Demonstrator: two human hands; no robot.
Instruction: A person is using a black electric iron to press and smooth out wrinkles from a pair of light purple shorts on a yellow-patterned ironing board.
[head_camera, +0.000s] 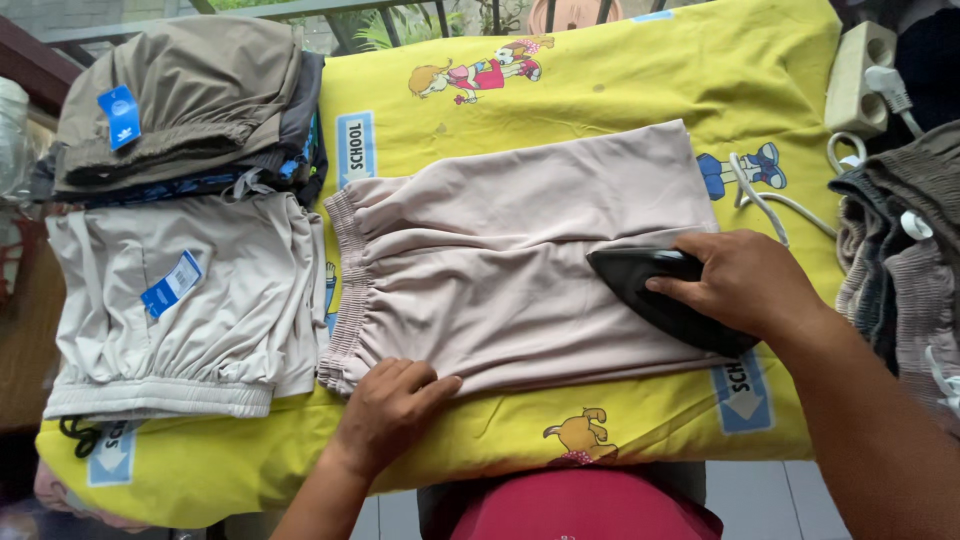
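yellow sheet | right hand fingers clenched on black iron | left hand flat, released, on beige shorts

The shorts lie on the padded board, folded stacks left, an iron on their right end.

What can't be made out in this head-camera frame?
- Soleplate of the black iron: pressed against the beige shorts, handle covered by the right hand.
- Shorts' near hem: under the left hand.
- Dark folded garments: cut by right edge.
- White power strip: cut by top edge.
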